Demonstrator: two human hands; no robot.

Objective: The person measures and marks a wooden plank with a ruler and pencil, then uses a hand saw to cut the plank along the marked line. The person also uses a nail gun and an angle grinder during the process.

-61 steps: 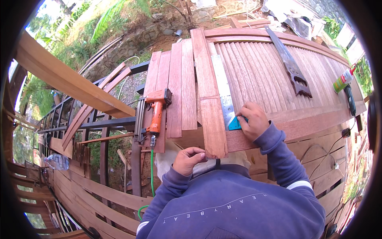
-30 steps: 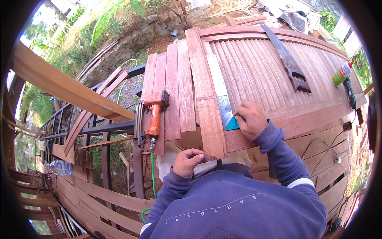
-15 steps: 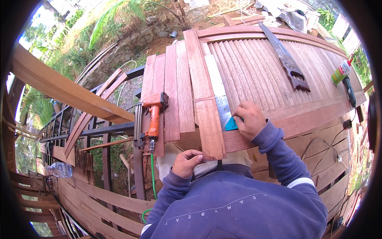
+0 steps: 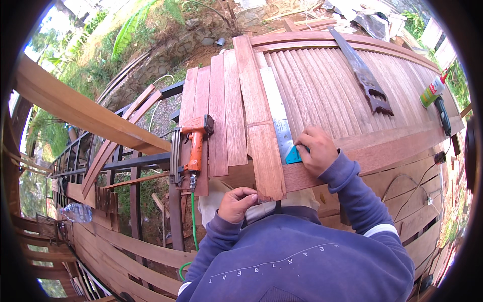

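Observation:
A reddish wooden board lies lengthwise in front of me, across the frame of a slatted wooden panel. Against its right edge rests a set square with a silver blade and a teal handle. My right hand is closed on the teal handle, thumb and fingers pinching it. At the board's near left corner, my left hand is closed in a pinch, its fingertips touching or very close to the wood. Whatever sits between those fingertips is too small to make out.
Left of the board lie several loose planks and an orange nail gun with a green hose. A handsaw lies on the panel. Farther right are a glue bottle and a dark-handled power tool. A curved beam juts in from the left.

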